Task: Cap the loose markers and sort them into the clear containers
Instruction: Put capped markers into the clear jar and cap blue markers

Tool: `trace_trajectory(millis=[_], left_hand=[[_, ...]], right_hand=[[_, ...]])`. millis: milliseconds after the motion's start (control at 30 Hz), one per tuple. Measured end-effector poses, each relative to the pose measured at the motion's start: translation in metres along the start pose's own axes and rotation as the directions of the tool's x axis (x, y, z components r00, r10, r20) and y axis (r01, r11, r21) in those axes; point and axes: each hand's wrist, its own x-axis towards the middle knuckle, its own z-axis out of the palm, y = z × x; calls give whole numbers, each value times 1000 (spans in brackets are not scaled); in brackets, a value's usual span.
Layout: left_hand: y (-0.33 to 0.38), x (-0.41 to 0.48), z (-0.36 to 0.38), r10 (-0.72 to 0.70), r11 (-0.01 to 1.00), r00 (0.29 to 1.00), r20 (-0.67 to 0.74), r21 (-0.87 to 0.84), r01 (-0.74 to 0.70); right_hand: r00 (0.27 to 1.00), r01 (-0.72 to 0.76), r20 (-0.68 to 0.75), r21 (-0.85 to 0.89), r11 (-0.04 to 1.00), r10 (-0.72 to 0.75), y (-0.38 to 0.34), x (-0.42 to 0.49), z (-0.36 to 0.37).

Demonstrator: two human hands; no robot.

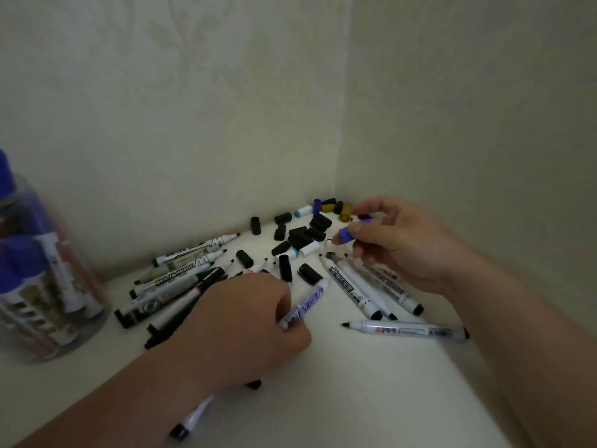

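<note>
My left hand (242, 321) grips a purple-printed marker (307, 303) near its rear end, its uncapped tip pointing up and right. My right hand (397, 240) pinches a blue cap (345, 235) between thumb and fingers, just above the pile. Several uncapped markers (181, 273) lie fanned on the white surface left of centre, and three more (365, 286) lie under my right hand. A single marker (407, 329) lies crosswise at the right. Loose caps (303, 236), mostly black, are heaped in the corner. A clear container (38, 286) at far left holds blue-capped markers.
Two pale walls meet in a corner (339, 176) right behind the caps. Another marker (193, 418) lies near the front, partly under my left forearm. The white surface (339, 399) stretches toward me between my arms.
</note>
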Motion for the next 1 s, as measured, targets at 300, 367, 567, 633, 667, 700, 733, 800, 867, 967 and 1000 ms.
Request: trace_trajectory(millis=[300, 367, 567, 633, 667, 700, 733, 800, 867, 967, 1000], left_hand=[[-20, -8, -4, 27, 909, 997, -72, -413, -55], [-21, -8, -5, 42, 911, 995, -94, -405, -77], [-22, -8, -5, 88, 925, 992, -88, -364, -114], [-23, -8, -4, 85, 927, 993, -85, -359, -110], [-23, -9, -4, 83, 928, 993, -83, -357, -107], [-24, -9, -3, 82, 927, 993, -81, -359, -105], [-24, -9, -3, 80, 925, 994, -80, -364, -104], [-24, -9, -3, 78, 922, 994, -81, -374, -103], [-23, -7, -2, 79, 916, 992, -100, -386, -112], [-21, -6, 0, 83, 905, 988, -129, -405, -129], [-22, -7, 0, 75, 899, 986, -146, -417, -131]], right_hand=[[997, 80, 11, 76, 994, -81, -3, -5, 8], [995, 80, 43, 104, 991, -85, -4, -7, 11], [991, 71, 113, 60, 996, -77, -3, -10, 15], [984, 53, 168, 20, 998, -55, -2, -12, 18], [980, 44, 192, -2, 999, -43, -2, -13, 20], [978, 40, 207, -24, 999, -34, -3, -15, 23], [977, 41, 212, -45, 998, -30, -4, -16, 24], [976, 60, 213, -114, 992, -34, -7, -20, 28], [971, 96, 235, -240, 966, -38, -8, -26, 37], [968, 125, 245, -317, 940, -46, -7, -32, 53], [970, 137, 236, -329, 934, -59, -7, -33, 57]])
